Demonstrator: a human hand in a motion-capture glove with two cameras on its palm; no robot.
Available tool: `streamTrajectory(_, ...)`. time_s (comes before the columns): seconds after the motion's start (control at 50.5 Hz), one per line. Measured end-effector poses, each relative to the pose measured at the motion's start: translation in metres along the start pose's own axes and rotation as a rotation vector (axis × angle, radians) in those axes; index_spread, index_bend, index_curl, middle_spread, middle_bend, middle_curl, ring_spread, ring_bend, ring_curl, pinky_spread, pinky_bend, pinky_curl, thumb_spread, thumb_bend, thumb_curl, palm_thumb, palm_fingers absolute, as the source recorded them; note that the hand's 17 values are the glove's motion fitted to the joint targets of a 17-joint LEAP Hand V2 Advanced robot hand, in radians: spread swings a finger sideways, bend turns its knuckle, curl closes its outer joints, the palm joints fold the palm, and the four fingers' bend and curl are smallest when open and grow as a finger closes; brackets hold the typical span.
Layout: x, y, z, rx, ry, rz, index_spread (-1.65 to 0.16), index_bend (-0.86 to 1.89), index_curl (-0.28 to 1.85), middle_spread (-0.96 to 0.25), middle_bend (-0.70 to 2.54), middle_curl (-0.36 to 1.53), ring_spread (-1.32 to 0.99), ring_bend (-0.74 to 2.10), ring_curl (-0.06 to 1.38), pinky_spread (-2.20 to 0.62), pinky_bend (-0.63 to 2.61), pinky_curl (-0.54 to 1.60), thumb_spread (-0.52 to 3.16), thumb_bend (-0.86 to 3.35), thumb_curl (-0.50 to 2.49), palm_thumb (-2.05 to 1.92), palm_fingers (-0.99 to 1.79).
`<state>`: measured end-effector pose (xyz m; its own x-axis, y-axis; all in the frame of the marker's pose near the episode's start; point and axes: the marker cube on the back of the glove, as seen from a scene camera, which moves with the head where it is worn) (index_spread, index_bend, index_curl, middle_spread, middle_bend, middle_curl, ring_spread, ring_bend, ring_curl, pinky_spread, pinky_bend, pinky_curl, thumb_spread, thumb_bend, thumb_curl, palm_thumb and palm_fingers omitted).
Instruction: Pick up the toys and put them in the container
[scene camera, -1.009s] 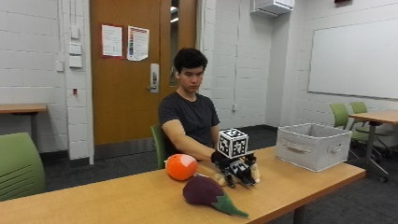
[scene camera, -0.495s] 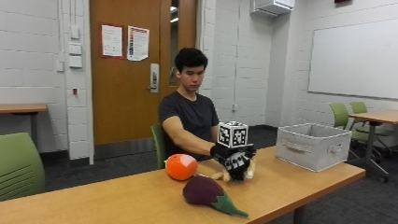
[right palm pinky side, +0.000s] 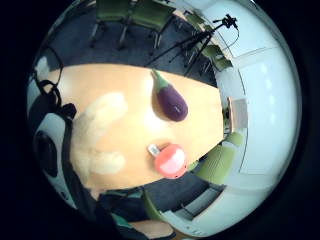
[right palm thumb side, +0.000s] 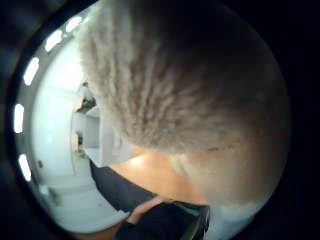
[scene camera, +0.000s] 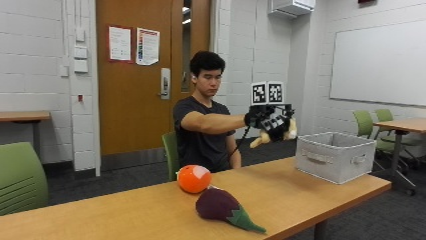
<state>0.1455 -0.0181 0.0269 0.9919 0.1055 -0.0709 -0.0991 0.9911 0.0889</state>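
- My gloved right hand (scene camera: 271, 121) is curling around a tan plush toy (scene camera: 287, 132), carrying it in the air toward the container (scene camera: 334, 156) at my 9 o'clock.
- The orange ball (scene camera: 194, 178) and plush eggplant (scene camera: 221, 207) are sitting on the tabletop (scene camera: 133, 215) at my 2 o'clock, not yet picked up.

Your outside camera looks across the table (scene camera: 133, 215) at you from a little way off, while one palm camera looks down on that same table (right palm pinky side: 125, 100) and the other sits right against a plush toy (right palm thumb side: 175, 80).
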Motion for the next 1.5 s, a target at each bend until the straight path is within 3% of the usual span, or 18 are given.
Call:
streamTrajectory(0.257, -0.136, -0.008, -0.076, 0.086, -0.05, -0.154, -0.48, 0.11, 1.21, -0.45, 0.71, 0.6, -0.43, 1.17, 0.48, -0.48, 0.83, 0.38, 0.78, 0.14, 0.74, 0.68, 1.04)
streamTrajectory(0.515, -0.304, 0.013, -0.099, 0.091, -0.121, -0.326, -0.49, 0.1, 1.34, -0.44, 0.75, 0.64, -0.42, 1.2, 0.48, -0.48, 0.86, 0.38, 0.75, 0.11, 0.81, 0.69, 1.01)
streamTrajectory(0.613, -0.351, 0.021, -0.097, 0.099, -0.15, -0.519, -0.5, 0.1, 1.38, -0.44, 0.76, 0.65, -0.41, 1.21, 0.48, -0.48, 0.87, 0.38, 0.75, 0.1, 0.83, 0.69, 1.0)
streamTrajectory(0.712, -0.343, -0.013, -0.088, 0.067, -0.216, -0.444, -0.5, 0.1, 1.42, -0.44, 0.77, 0.66, -0.41, 1.22, 0.48, -0.47, 0.88, 0.38, 0.75, 0.09, 0.86, 0.69, 0.99)
streamTrajectory(0.811, -0.342, -0.026, -0.074, 0.089, -0.141, -0.537, -0.5, 0.09, 1.45, -0.44, 0.78, 0.67, -0.41, 1.23, 0.48, -0.47, 0.89, 0.38, 0.75, 0.08, 0.88, 0.69, 0.99)
streamTrajectory(0.871, -0.353, -0.025, -0.07, 0.081, -0.127, -0.515, -0.5, 0.1, 1.47, -0.44, 0.78, 0.68, -0.41, 1.24, 0.48, -0.47, 0.89, 0.38, 0.75, 0.07, 0.89, 0.7, 0.98)
streamTrajectory(0.95, -0.371, -0.022, -0.068, 0.01, -0.201, -0.415, -0.5, 0.1, 1.49, -0.44, 0.78, 0.68, -0.41, 1.25, 0.48, -0.47, 0.9, 0.38, 0.75, 0.06, 0.91, 0.7, 0.98)
streamTrajectory(1.009, -0.363, -0.023, -0.054, -0.07, -0.099, -0.406, -0.5, 0.08, 1.5, -0.44, 0.78, 0.69, -0.41, 1.25, 0.48, -0.46, 0.91, 0.38, 0.75, 0.04, 0.91, 0.67, 0.95)
streamTrajectory(1.069, -0.358, -0.025, -0.047, -0.105, -0.081, -0.427, -0.49, 0.03, 1.43, -0.41, 0.71, 0.67, -0.42, 1.22, 0.48, -0.4, 0.89, 0.39, 0.92, -0.05, 0.81, 0.51, 0.62)
streamTrajectory(1.088, -0.357, -0.025, -0.046, -0.102, -0.084, -0.425, -0.47, -0.15, 1.36, -0.29, 0.52, 0.63, -0.31, 0.99, 0.42, -0.31, 0.96, 0.43, 0.93, -0.18, 0.74, 0.29, -0.21)
streamTrajectory(1.108, -0.355, -0.026, -0.046, -0.096, -0.083, -0.422, -0.47, -0.01, 1.35, -0.31, 0.6, 0.67, -0.33, 1.13, 0.52, -0.31, 0.96, 0.47, 0.98, -0.1, 0.74, 0.33, 0.11)
streamTrajectory(1.128, -0.353, -0.026, -0.045, -0.09, -0.077, -0.419, -0.45, -0.14, 1.27, -0.22, 0.5, 0.63, -0.25, 0.92, 0.45, -0.26, 1.0, 0.47, 0.97, -0.17, 0.69, 0.18, -0.4)
streamTrajectory(1.148, -0.351, -0.026, -0.045, -0.083, -0.067, -0.415, -0.44, -0.14, 1.22, -0.18, 0.48, 0.61, -0.22, 0.87, 0.43, -0.23, 1.0, 0.46, 0.97, -0.17, 0.66, 0.12, -0.45)
streamTrajectory(1.187, -0.344, -0.027, -0.045, -0.062, -0.039, -0.425, -0.42, -0.13, 1.14, -0.12, 0.47, 0.59, -0.18, 0.83, 0.39, -0.19, 1.02, 0.42, 1.01, -0.1, 0.63, 0.09, -0.33)
streamTrajectory(1.207, -0.339, -0.028, -0.045, -0.051, -0.027, -0.446, -0.41, -0.12, 1.09, -0.09, 0.44, 0.57, -0.16, 0.75, 0.34, -0.17, 1.0, 0.4, 0.99, -0.13, 0.61, 0.02, -0.44)
streamTrajectory(1.286, -0.32, -0.024, -0.048, -0.042, -0.049, -0.519, -0.36, -0.11, 0.93, -0.01, 0.4, 0.54, -0.1, 0.66, 0.29, -0.11, 0.99, 0.38, 1.01, -0.08, 0.55, -0.04, -0.39)
streamTrajectory(1.425, -0.327, 0.024, -0.052, 0.003, 0.007, -0.417, -0.31, -0.03, 0.72, 0.05, 0.37, 0.5, -0.05, 0.61, 0.26, -0.06, 0.93, 0.36, 1.03, -0.06, 0.48, -0.06, -0.3)
streamTrajectory(1.504, -0.298, 0.046, -0.056, -0.005, -0.052, -0.575, -0.3, 0.02, 0.63, 0.05, 0.36, 0.49, -0.05, 0.59, 0.26, -0.04, 0.89, 0.34, 1.04, -0.06, 0.44, -0.06, -0.22)
